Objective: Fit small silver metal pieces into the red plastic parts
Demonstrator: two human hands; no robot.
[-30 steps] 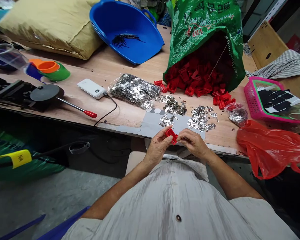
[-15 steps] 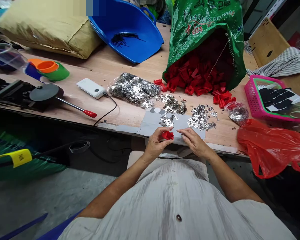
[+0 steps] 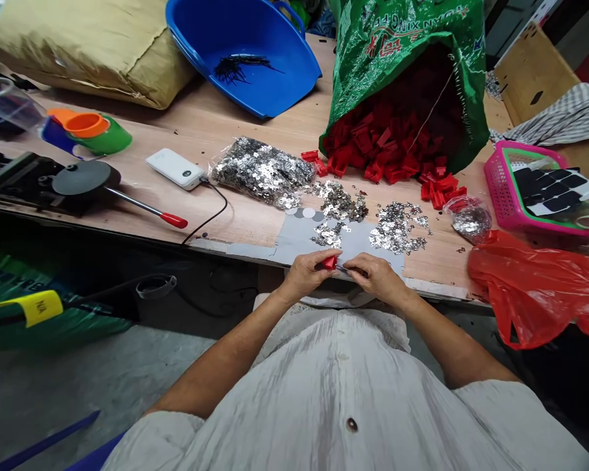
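Note:
My left hand (image 3: 305,276) is closed on a small red plastic piece (image 3: 329,262) at the table's front edge. My right hand (image 3: 377,277) is pinched close beside it, fingertips holding a thin silver metal bit (image 3: 344,268) against the red piece. Just beyond the hands, loose silver metal parts (image 3: 392,229) lie scattered over a grey sheet (image 3: 299,245). A clear bag of the same silver parts (image 3: 262,171) lies further back. Red plastic pieces (image 3: 387,147) spill from a tipped green sack (image 3: 402,46).
A blue tub (image 3: 275,72) with dark bits, a tan padded bag (image 3: 93,46), a white power bank (image 3: 175,168) with cable and a black press tool with red-tipped lever (image 3: 83,180) sit left. A pink basket (image 3: 508,203) and red plastic bag (image 3: 540,288) are right.
The hands have drawn together and lowered slightly toward the table edge; the right fingertips now meet the red piece with a metal bit, after having been apart half a second ago.

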